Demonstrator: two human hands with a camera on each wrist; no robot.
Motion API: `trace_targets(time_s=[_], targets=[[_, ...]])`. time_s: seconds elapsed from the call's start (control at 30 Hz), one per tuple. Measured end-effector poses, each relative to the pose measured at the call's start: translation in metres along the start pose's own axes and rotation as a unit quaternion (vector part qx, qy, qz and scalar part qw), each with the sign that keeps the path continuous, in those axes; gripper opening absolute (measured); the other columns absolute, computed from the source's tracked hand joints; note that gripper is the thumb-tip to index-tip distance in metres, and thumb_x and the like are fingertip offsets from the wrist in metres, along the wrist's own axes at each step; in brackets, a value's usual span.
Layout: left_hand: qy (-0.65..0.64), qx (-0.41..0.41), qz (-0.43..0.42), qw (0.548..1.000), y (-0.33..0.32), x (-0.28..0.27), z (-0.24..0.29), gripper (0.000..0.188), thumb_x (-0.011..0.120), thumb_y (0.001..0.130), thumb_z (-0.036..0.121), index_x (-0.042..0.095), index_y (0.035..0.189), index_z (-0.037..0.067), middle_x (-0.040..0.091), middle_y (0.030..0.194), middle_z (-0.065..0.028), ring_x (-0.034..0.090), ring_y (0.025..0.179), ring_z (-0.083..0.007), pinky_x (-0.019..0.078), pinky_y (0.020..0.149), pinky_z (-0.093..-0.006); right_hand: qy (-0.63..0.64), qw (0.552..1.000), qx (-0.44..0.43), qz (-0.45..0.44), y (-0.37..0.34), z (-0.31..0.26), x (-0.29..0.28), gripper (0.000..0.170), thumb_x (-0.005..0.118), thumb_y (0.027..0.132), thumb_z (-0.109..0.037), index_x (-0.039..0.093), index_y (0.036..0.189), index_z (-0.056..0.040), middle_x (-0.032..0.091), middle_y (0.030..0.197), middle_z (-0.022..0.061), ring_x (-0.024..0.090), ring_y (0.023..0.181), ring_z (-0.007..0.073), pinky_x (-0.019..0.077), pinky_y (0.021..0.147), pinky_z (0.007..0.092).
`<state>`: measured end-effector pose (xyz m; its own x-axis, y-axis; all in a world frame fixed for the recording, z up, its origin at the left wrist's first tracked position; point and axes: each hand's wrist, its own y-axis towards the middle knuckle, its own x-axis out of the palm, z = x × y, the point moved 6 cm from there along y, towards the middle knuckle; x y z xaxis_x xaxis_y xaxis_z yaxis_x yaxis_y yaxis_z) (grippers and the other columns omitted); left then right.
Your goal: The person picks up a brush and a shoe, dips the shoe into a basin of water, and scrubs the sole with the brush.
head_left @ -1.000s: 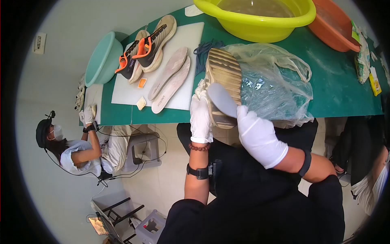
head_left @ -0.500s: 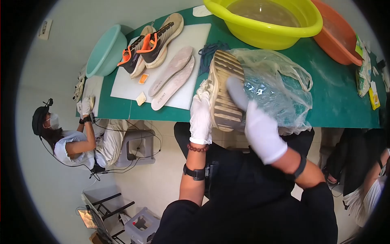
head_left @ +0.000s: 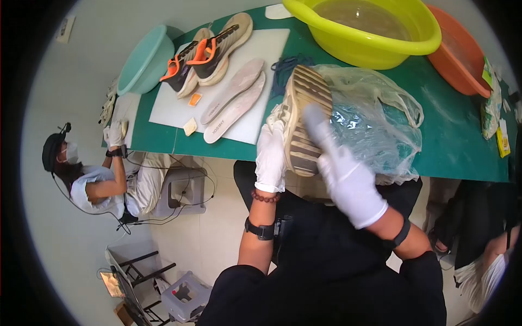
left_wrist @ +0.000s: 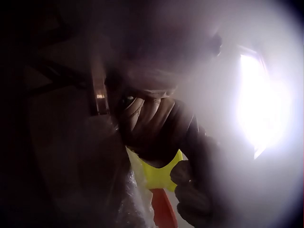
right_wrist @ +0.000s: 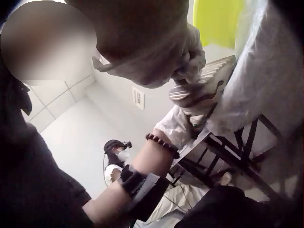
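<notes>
A shoe (head_left: 309,122) is held with its striped sole toward the head camera, over the table's near edge. My white-gloved left hand (head_left: 270,157) grips it by its upper on the left side. In my gloved right hand (head_left: 353,187) is the handle of a grey brush (head_left: 317,122), blurred, whose oval head lies over the middle of the sole; its bristles are hidden. The right wrist view shows the shoe (right_wrist: 204,92) beyond the right hand (right_wrist: 190,61). The left wrist view is dark, with the striped sole (left_wrist: 154,118) near its middle.
Clear plastic bag (head_left: 375,119) right of the shoe; blue laces (head_left: 288,68) behind it. On a white board (head_left: 163,111) lie orange-lined shoes (head_left: 217,54) and insoles (head_left: 234,103). Yellow basin (head_left: 370,49) and orange basin (head_left: 457,60) stand behind, teal basin (head_left: 144,62) left. A masked person (head_left: 98,185) sits left.
The brush and my right hand have shifted over the sole, first rightward and then back left. My left hand keeps its grip on the shoe. The head view has shifted slightly.
</notes>
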<state>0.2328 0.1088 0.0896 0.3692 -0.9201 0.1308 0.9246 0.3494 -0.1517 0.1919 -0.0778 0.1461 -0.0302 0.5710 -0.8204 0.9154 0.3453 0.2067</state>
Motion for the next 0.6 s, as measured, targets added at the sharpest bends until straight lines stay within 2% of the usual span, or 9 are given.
trace_targets(time_s=[0.03,0.07,0.2,0.3,0.33,0.43,0.5,0.57,0.6], targets=[[0.036,0.014,-0.031,0.999,0.002,-0.001,0.002,0.039,0.047,0.11,0.024,0.055,0.14,-0.001,0.066,0.128,-0.0098,0.062,0.111,-0.0143,0.049,0.096,-0.0299,0.019,0.999,-0.033,-0.022,-0.01,-0.018,0.001,0.062,0.055,0.104,-0.03,0.033,0.161,-0.0162,0.064,0.078,0.0185,0.064,0.056,0.0353,0.0539,0.053,0.0474],[0.033,0.003,-0.033,0.999,0.0,-0.001,0.002,0.04,0.047,0.11,0.024,0.055,0.14,-0.001,0.066,0.129,-0.0096,0.062,0.111,-0.0142,0.0489,0.097,-0.0297,0.013,0.999,-0.029,-0.037,-0.013,-0.023,0.005,0.059,0.054,0.106,-0.025,0.034,0.161,-0.0225,0.063,0.076,0.0212,0.063,0.067,0.0412,0.0526,0.062,0.0464],[-0.007,-0.038,-0.025,0.999,-0.003,0.003,0.006,0.04,0.047,0.111,0.024,0.054,0.141,-0.002,0.065,0.13,-0.0089,0.061,0.111,-0.0137,0.0487,0.097,-0.0295,0.146,0.982,0.112,0.042,0.018,0.031,0.012,0.056,0.06,0.101,-0.016,0.046,0.156,-0.0213,0.063,0.077,0.021,0.066,0.07,0.0382,0.0512,0.065,0.0457],[0.053,0.046,-0.032,0.997,0.01,-0.003,0.0,0.04,0.047,0.111,0.024,0.054,0.14,-0.002,0.065,0.13,-0.0088,0.061,0.111,-0.0134,0.0484,0.097,-0.029,0.139,0.99,0.026,0.005,-0.017,-0.017,0.008,0.054,0.056,0.104,-0.014,0.044,0.156,-0.0186,0.062,0.08,0.0248,0.062,0.069,0.0412,0.0524,0.067,0.0446],[0.062,0.034,-0.029,0.997,0.005,-0.003,0.002,0.04,0.046,0.111,0.024,0.054,0.141,-0.002,0.065,0.131,-0.0086,0.06,0.113,-0.0136,0.0472,0.099,-0.0291,0.15,0.988,0.024,-0.008,-0.017,-0.018,0.005,0.05,0.055,0.104,-0.012,0.046,0.154,-0.0151,0.064,0.086,0.0261,0.061,0.07,0.043,0.0537,0.07,0.0431],[-0.01,-0.04,-0.025,0.999,-0.002,0.001,0.003,0.04,0.046,0.111,0.023,0.054,0.141,-0.002,0.065,0.131,-0.0084,0.06,0.114,-0.0136,0.0466,0.1,-0.0292,0.164,0.982,0.065,0.072,0.013,0.03,0.012,0.057,0.059,0.101,-0.014,0.044,0.156,-0.0194,0.061,0.07,0.0202,0.063,0.062,0.0376,0.0505,0.059,0.0501],[-0.007,-0.033,-0.024,0.999,0.0,0.004,0.007,0.04,0.046,0.111,0.024,0.054,0.142,-0.002,0.065,0.131,-0.0089,0.061,0.113,-0.014,0.0474,0.099,-0.0296,0.155,0.982,-0.003,0.112,0.002,0.011,0.011,0.058,0.061,0.099,-0.013,0.046,0.155,-0.0183,0.059,0.068,0.0185,0.061,0.059,0.0358,0.0511,0.057,0.0474],[0.017,-0.038,-0.018,0.999,0.002,-0.006,-0.002,0.04,0.046,0.111,0.024,0.054,0.142,-0.001,0.065,0.131,-0.009,0.061,0.113,-0.0141,0.048,0.099,-0.0297,0.12,0.991,-0.027,0.05,-0.024,-0.03,0.006,0.059,0.06,0.099,-0.01,0.046,0.155,-0.0173,0.059,0.067,0.018,0.061,0.06,0.036,0.0515,0.057,0.047],[0.013,-0.026,-0.025,0.999,0.003,-0.006,-0.004,0.041,0.046,0.111,0.024,0.053,0.143,-0.001,0.065,0.131,-0.0089,0.062,0.112,-0.0144,0.0498,0.096,-0.0297,0.116,0.991,-0.032,0.055,-0.025,-0.029,0.009,0.062,0.063,0.096,-0.009,0.047,0.155,-0.0176,0.057,0.065,0.0155,0.062,0.058,0.0336,0.0518,0.056,0.0466]])
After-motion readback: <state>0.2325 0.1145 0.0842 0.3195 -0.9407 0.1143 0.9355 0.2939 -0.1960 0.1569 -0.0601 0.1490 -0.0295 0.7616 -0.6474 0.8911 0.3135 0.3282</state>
